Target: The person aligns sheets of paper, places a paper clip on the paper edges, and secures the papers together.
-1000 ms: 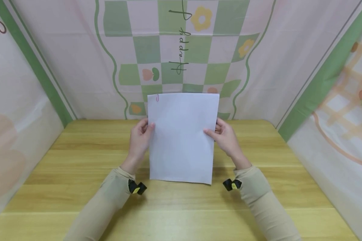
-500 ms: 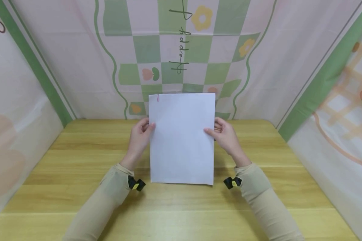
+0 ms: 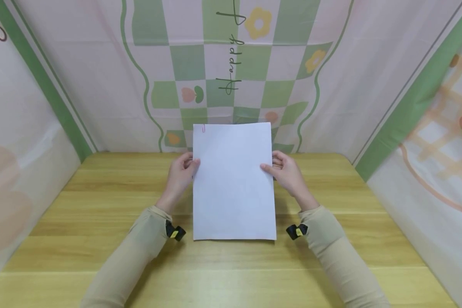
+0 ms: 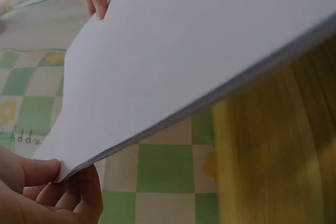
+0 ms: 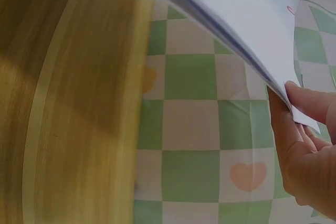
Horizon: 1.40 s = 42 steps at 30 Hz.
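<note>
A stack of white paper (image 3: 234, 184) stands nearly upright between my hands in the head view, its face blank. Near its top left corner sits a pink paper clip (image 3: 203, 128), which shows in the right wrist view as a small red loop. My left hand (image 3: 182, 171) pinches the left edge, thumb on the front and fingers behind. On the opposite edge my right hand (image 3: 286, 173) pinches the stack the same way. Several layers show along the stack's side edge (image 5: 220, 32) in the right wrist view. The fingers behind the paper are partly hidden.
A wooden table (image 3: 111, 239) lies under the paper and both forearms. Behind it hangs a green and white checkered cloth (image 3: 250, 60) with printed letters. More printed cloth (image 3: 439, 141) borders the right side. Small black devices sit at both wrists.
The paper stack has straightened and shifted slightly down and nearer, its top edge lower and its bottom edge closer to me. Both hands keep their grip, the left edging slightly inward.
</note>
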Each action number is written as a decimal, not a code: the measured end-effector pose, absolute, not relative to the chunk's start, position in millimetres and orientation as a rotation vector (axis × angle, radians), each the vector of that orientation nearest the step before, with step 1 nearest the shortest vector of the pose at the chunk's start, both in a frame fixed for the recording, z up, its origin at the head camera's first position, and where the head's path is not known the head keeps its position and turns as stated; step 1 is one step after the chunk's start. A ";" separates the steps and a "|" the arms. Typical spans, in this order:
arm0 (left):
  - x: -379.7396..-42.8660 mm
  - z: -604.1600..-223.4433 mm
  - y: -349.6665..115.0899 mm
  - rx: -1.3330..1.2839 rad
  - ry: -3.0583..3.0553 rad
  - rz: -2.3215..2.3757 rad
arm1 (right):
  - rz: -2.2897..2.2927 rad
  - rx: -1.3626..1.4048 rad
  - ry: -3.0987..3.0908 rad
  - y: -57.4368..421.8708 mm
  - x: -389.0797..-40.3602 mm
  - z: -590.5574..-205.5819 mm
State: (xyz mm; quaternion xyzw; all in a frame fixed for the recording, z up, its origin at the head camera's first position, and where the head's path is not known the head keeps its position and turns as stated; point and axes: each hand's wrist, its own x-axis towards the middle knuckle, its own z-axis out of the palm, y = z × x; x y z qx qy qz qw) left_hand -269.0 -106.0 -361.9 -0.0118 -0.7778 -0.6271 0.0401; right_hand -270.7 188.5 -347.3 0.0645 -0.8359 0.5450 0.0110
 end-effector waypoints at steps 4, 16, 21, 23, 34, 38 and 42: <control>-272.9 -365.6 -105.5 -0.034 -2.408 -1.919 | 1.683 0.171 -2.640 189.5 -273.4 -349.5; -280.4 -375.9 -102.7 0.002 -2.502 -1.907 | 1.655 0.073 -2.699 192.8 -279.3 -362.2; -283.0 -380.2 -102.7 0.022 -2.531 -1.905 | 1.613 0.048 -2.761 195.7 -283.8 -369.1; -284.0 -381.7 -103.0 0.028 -2.546 -1.906 | 1.599 0.045 -2.784 196.9 -285.0 -371.4; -291.3 -387.8 -102.8 0.005 -2.657 -1.867 | 1.580 0.085 -2.865 201.3 -291.7 -381.4; -294.2 -390.5 -101.8 0.002 -2.690 -1.837 | 1.575 0.075 -2.903 200.7 -293.4 -382.7; -296.7 -392.5 -101.2 -0.001 -2.710 -1.819 | 1.554 0.054 -2.935 200.1 -295.1 -383.8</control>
